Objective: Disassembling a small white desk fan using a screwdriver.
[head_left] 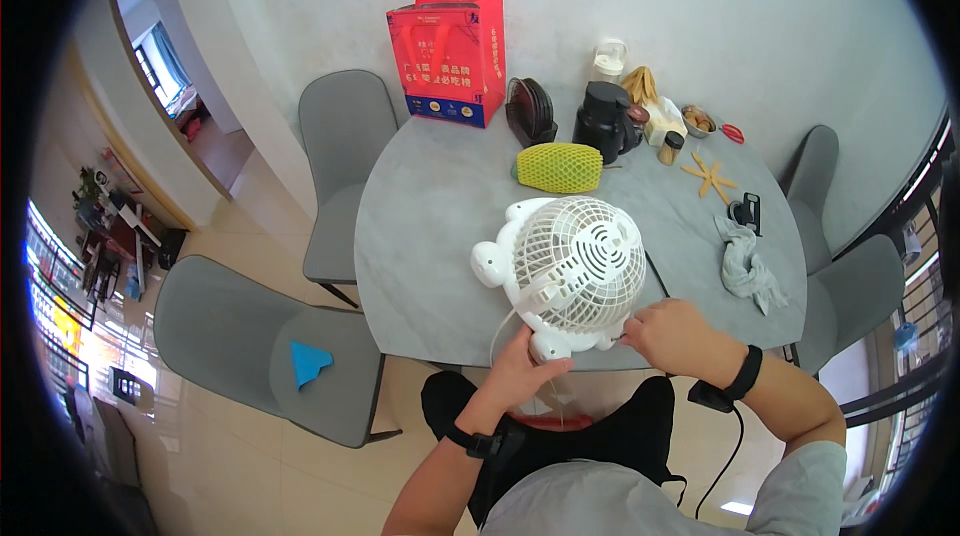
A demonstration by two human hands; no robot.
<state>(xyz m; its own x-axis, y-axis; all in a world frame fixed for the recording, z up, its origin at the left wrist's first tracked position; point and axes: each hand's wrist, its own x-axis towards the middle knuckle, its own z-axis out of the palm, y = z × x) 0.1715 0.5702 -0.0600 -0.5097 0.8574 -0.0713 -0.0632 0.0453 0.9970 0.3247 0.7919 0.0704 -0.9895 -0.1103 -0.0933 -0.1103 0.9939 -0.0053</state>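
A white fan (578, 271) with a round slatted grille and rounded knobs lies on the near part of the grey table, its grille facing up. My left hand (522, 372) grips its near knob at the table's front edge, thumb along the underside. At the fan's near right edge, my right hand (672, 336) is closed with fingertips pinched together. A small dark tip shows at those fingers, but I cannot make out what it belongs to. A white cord (497, 336) hangs down by my left hand. Beyond my right hand, a thin dark strip (657, 274) lies on the table.
Behind the fan on the table (420, 236) are a yellow net-wrapped item (558, 168), a black jug (604, 121) and a red bag (450, 61). To the right lie star-shaped sticks (709, 178) and a crumpled grey cloth (748, 266). Grey chairs (230, 336) surround the table.
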